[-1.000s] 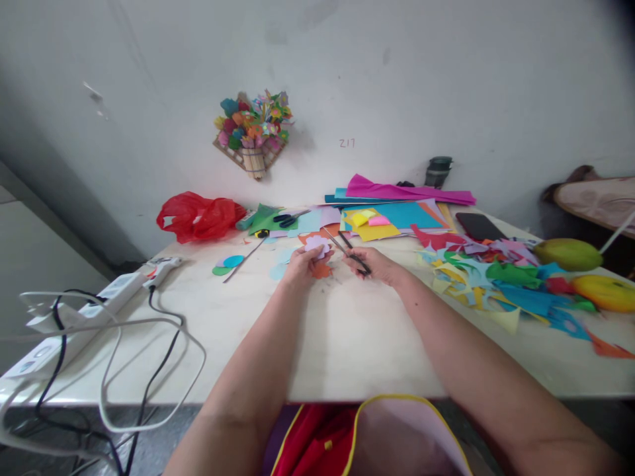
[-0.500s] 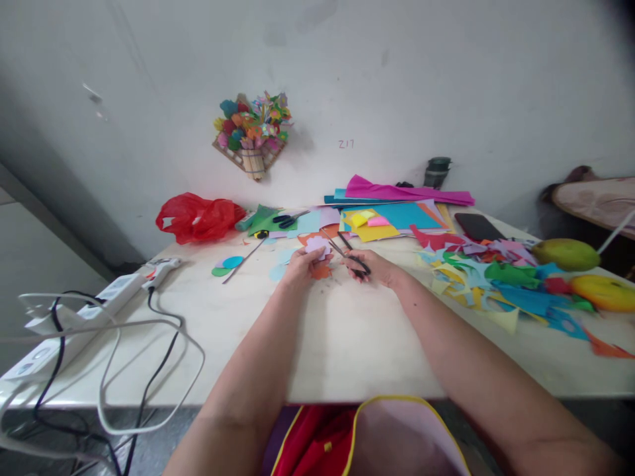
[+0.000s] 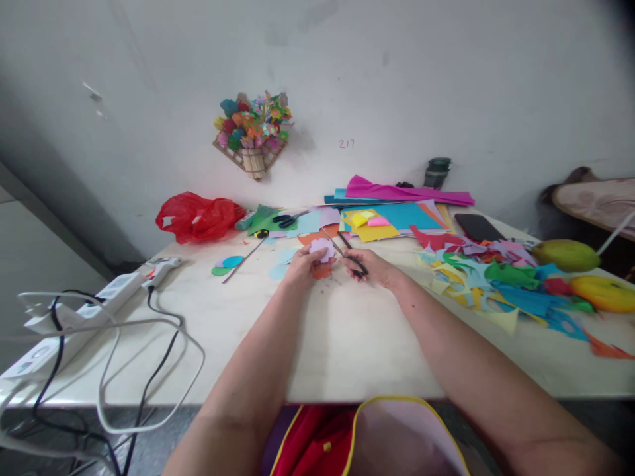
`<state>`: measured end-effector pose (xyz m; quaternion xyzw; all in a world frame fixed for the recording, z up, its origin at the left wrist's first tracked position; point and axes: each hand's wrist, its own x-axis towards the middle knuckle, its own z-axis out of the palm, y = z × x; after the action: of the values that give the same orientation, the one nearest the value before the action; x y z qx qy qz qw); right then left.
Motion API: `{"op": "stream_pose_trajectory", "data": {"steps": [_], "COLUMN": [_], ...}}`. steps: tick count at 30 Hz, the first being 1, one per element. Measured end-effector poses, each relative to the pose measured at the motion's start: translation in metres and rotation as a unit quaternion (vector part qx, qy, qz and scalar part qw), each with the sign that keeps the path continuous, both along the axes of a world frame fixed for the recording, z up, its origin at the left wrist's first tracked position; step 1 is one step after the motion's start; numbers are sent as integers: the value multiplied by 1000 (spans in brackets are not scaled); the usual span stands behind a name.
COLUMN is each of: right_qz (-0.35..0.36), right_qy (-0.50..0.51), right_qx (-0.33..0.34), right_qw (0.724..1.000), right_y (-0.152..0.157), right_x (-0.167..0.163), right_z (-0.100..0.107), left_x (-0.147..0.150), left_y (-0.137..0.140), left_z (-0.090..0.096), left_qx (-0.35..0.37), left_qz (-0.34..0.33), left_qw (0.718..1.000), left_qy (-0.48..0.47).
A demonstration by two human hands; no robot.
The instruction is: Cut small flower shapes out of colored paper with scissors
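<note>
My left hand (image 3: 301, 266) pinches a small lilac paper flower (image 3: 321, 248) with a scalloped edge. The fingers of my right hand (image 3: 370, 268) are closed round the black handles of a pair of scissors (image 3: 355, 266). Their blades point up and left, beside the flower's right edge; whether they touch it I cannot tell. Beneath the flower lie orange paper pieces (image 3: 323, 271), partly hidden by my left hand. Pale blue paper circles (image 3: 278, 271) lie just left of that hand. Farther left rest a blue paper circle (image 3: 233, 262) and a green one (image 3: 219, 272).
Coloured paper scraps (image 3: 496, 277) cover the table's right side, near a phone (image 3: 479, 227) and two mangoes (image 3: 565, 254). Paper sheets (image 3: 397, 215) and a second pair of scissors (image 3: 285, 220) lie at the back. A red plastic bag (image 3: 198, 218) and a power strip (image 3: 74, 327) with cables occupy the left.
The lilac flower has turned and shifted slightly right in my left hand. My right hand has tilted the scissors a little; both hands keep their hold.
</note>
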<state>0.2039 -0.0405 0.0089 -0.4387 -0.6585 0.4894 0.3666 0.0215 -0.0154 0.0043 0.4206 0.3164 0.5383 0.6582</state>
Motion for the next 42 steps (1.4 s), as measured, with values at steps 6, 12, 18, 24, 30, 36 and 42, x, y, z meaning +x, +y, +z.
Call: {"op": "stream_pose_trajectory", "data": {"steps": [6,12,18,24,30,36,42], "right_qz": [-5,-13,-18,-31,-41,-67,-43], "right_qy": [10,12,12,14,26,25,6], "right_qx": [-4,-4,12,-14,-16,-9,-11], "right_qw": [1000,1000,1000,999,999,997,999], "right_y": [3,4,7,5,3,1,9], "right_x": [1,1,4,2,0,1,3], "right_z": [-3,-2,-5,-4,-2,2,-7], "left_x": [-1,-2,-2,-6,-2,2,3], "left_y": [4,1,4,6,7,6,9], "left_z": [-7,-5,-5,-1,-2,-5,-10], "left_qx": [11,13,35,57,40,31,26], "left_qz": [-5,-23,24,70,76,29,44], "left_qw": [1000,998,999,994,996,999,999], "left_qy": [24,49,26,53,33,19,-2]}}
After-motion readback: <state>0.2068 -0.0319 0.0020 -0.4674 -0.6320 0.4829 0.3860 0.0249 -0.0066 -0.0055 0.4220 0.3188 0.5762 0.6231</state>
